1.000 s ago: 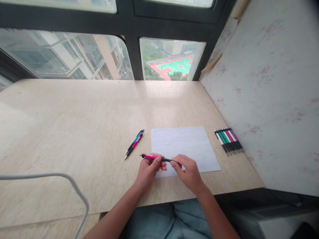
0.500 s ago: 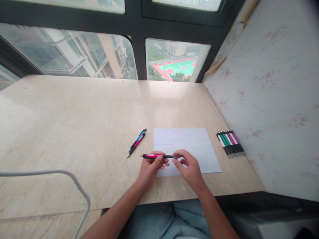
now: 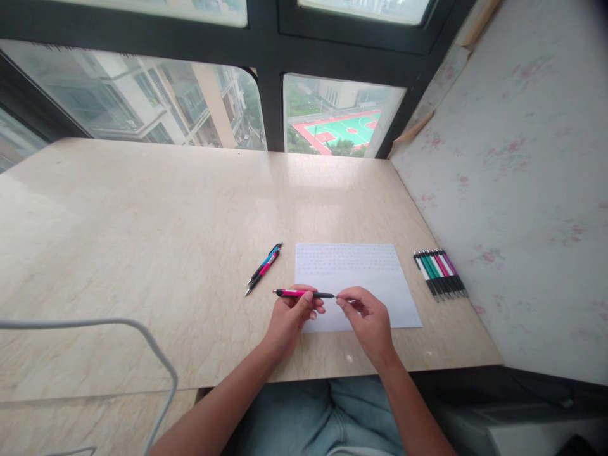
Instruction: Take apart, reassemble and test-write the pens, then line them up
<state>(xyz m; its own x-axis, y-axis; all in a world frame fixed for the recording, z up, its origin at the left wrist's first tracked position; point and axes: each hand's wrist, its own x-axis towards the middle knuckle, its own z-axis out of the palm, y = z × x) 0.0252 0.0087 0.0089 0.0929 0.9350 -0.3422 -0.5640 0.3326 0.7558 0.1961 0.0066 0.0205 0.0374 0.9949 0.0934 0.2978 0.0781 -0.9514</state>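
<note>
A pink and black pen (image 3: 299, 293) lies almost level above the paper, its tip pointing right. My left hand (image 3: 291, 320) is closed around its middle, thumb on top and fingers beneath. At the silver tip, the thumb and forefinger of my right hand (image 3: 368, 316) are pinched together; whether a tiny part sits between them is too small to tell. Below both hands is a white sheet of paper (image 3: 351, 256) with faint lines of writing across its upper part.
Two pens, one blue (image 3: 267, 258) and one pink (image 3: 265, 271), lie side by side left of the paper. Several pens (image 3: 437, 272) form a neat row by the wall at right. A grey cable (image 3: 156, 351) crosses the table (image 3: 142, 234) at left. Windows stand behind.
My right hand has shifted slightly right along the pen, so more of the silver tip shows. My left hand keeps its hold. The whole view has moved a little.
</note>
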